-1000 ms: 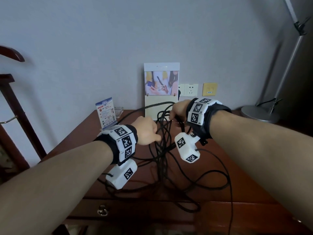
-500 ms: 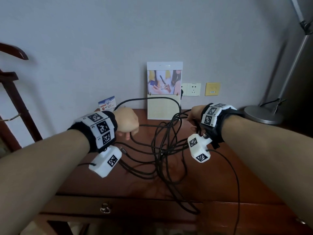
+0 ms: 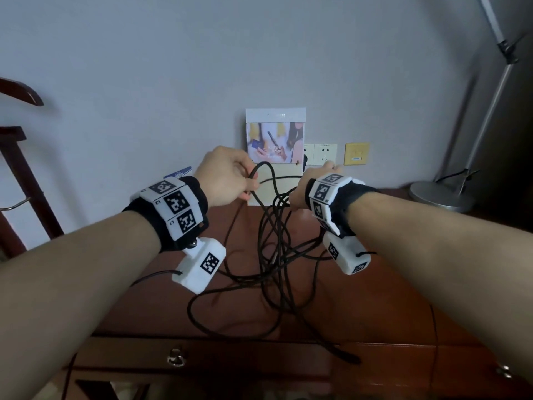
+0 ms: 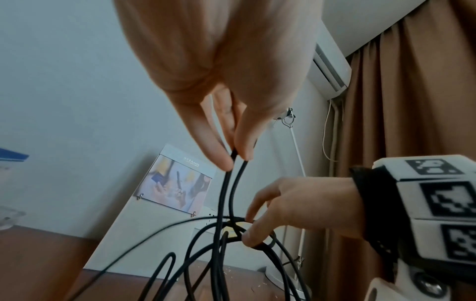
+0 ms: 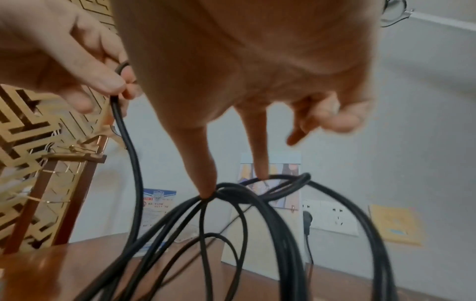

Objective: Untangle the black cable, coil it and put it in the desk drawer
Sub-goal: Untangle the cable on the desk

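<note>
Hands have closed in since a moment ago: our left hand [image 3: 227, 177] pinches a black cable [image 3: 277, 255] loop at 11 o'clock, our right hand [image 3: 305, 189] grips the bundle at 1, slack trailing over the desk [image 3: 375, 307], so untangling continues.

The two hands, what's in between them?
Black cable only: strands run from the left hand's pinch across to the bundle the right hand holds. The head view shows it, above the desk.
</note>
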